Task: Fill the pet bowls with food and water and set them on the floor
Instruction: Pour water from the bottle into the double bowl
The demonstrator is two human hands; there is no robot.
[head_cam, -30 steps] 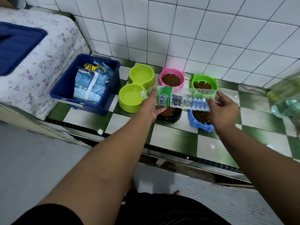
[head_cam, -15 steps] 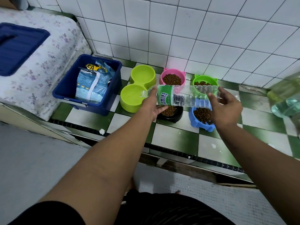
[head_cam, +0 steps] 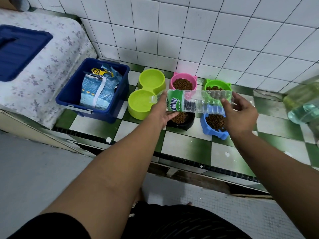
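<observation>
Both hands tip a water bottle (head_cam: 195, 102) sideways, mouth over the double bowl's (head_cam: 140, 105) near basin; left hand (head_cam: 161, 110) grips the neck, right hand (head_cam: 239, 114) steadies the base. Slow tilting should avoid splashing.

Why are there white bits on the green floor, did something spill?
No spill shows. The white bits on the checkered ledge look like chipped paint or dried specks. Kibble sits inside its bowls, and the water bottle, held sideways by both hands, points into the lime double bowl.
</observation>
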